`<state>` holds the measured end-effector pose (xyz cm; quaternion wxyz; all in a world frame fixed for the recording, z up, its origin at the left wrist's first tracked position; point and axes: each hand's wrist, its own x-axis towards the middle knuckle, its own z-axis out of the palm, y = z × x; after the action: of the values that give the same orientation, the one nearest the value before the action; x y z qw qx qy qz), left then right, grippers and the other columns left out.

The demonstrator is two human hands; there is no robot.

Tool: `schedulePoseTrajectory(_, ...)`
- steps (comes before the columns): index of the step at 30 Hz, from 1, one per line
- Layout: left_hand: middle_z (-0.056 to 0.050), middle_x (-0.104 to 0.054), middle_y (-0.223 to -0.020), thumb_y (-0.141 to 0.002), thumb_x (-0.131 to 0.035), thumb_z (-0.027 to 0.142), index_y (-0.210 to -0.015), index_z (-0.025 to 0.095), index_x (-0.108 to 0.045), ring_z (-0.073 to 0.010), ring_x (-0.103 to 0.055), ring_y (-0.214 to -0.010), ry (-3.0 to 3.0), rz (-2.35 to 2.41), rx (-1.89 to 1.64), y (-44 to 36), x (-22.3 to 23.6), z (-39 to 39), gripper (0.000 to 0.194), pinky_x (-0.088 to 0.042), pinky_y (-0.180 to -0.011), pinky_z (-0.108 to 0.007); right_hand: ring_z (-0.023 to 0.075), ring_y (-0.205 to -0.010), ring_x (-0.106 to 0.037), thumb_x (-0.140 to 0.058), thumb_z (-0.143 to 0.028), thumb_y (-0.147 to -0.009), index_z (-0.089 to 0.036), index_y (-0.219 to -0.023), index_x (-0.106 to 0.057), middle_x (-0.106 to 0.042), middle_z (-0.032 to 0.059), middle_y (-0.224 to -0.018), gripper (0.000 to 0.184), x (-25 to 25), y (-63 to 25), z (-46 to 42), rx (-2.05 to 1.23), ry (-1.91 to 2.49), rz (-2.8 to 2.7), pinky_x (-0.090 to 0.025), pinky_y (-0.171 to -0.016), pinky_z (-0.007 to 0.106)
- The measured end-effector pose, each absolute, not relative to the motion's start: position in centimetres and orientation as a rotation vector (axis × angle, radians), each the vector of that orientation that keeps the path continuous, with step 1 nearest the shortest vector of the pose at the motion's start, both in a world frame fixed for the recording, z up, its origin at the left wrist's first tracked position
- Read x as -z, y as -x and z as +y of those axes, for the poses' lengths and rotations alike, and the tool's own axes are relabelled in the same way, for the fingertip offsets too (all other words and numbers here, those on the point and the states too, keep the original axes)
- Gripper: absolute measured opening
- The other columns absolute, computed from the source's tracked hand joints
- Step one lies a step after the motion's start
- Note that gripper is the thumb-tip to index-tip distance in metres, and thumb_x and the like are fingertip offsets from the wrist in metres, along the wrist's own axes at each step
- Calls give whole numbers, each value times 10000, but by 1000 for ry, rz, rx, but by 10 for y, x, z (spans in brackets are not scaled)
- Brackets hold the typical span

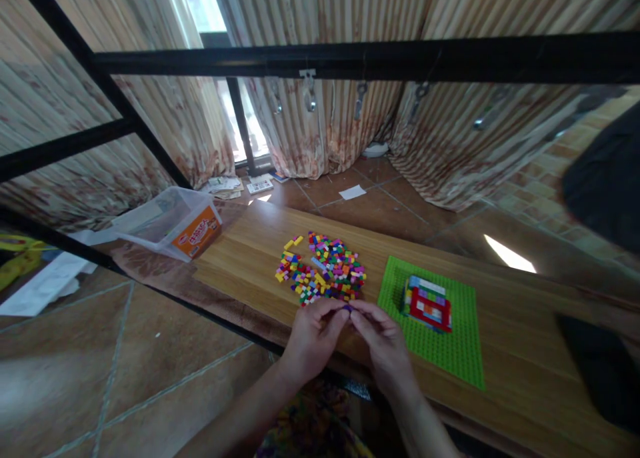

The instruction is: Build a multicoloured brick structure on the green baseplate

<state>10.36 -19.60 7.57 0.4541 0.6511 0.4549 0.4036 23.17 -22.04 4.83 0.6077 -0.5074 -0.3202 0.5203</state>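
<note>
My left hand [314, 335] and my right hand [383, 341] meet above the near edge of the board, fingertips pinched together on a small dark purple toy brick [348, 307]. Most of that brick is hidden by the fingers. Just beyond them spreads a loose pile of small coloured toy bricks [330, 261]. Right of my right hand lies a green studded baseplate [445, 361]. On it stands a low rectangular brick build [429, 305] with a red frame on top and white, blue and orange pieces.
A clear plastic box [167, 211] with an orange label stands at the left end of the wooden board [260, 238]. At the right lies a dark flat object [595, 358]. A black metal rail [350, 59] with hanging hooks crosses behind, before striped curtains [320, 125]. Papers [353, 192] lie on the tiled floor.
</note>
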Motion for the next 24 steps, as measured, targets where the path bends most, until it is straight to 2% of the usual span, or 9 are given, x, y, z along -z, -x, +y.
schedulePoseTrajectory(5, -14, -640, -755, -862, -578, 342, -879, 163, -677, -123, -553, -691, -1327, 1120, -940, -107, -70, -206, 205, -441, -634, -212, 166, -760, -674, -722, -355, -737, -229, -835, -738, -735, 23, -817, 160, -50, -234, -234, -1055, 1289, -916, -546, -717, 284)
schedulePoseTrajectory(8, 0, -590, -683, -866, -570, 352, -774, 153, -658, -106, -504, -649, -1372, 1077, -885, -105, -70, -206, 236, -402, -607, -203, 170, -738, -675, -716, -360, -742, -220, -822, -741, -734, 35, -802, 163, -54, -237, -239, -1017, 1320, -1008, -548, -694, 277)
schedulePoseTrajectory(13, 11, -552, -573, -839, -595, 383, -696, 141, -623, -95, -487, -540, -1191, 1033, -854, -103, -70, -208, 283, -374, -526, -203, 169, -660, -668, -740, -369, -715, -203, -786, -740, -728, 43, -740, 180, -57, -237, -243, -1103, 1325, -972, -546, -625, 266)
schedulePoseTrajectory(19, -8, -623, -599, -798, -629, 391, -698, 137, -615, -90, -514, -490, -984, 978, -808, -104, -70, -210, 273, -405, -503, -202, 146, -571, -622, -752, -389, -697, -195, -775, -738, -698, 23, -664, 209, -54, -231, -243, -1297, 1238, -813, -528, -558, 262)
schedulePoseTrajectory(24, 18, -581, -592, -821, -599, 391, -686, 154, -611, -87, -508, -511, -1132, 1119, -899, -93, -62, -191, 273, -414, -511, -195, 151, -576, -604, -711, -403, -729, -202, -812, -716, -669, 4, -637, 217, -43, -235, -232, -1118, 1367, -813, -509, -576, 277)
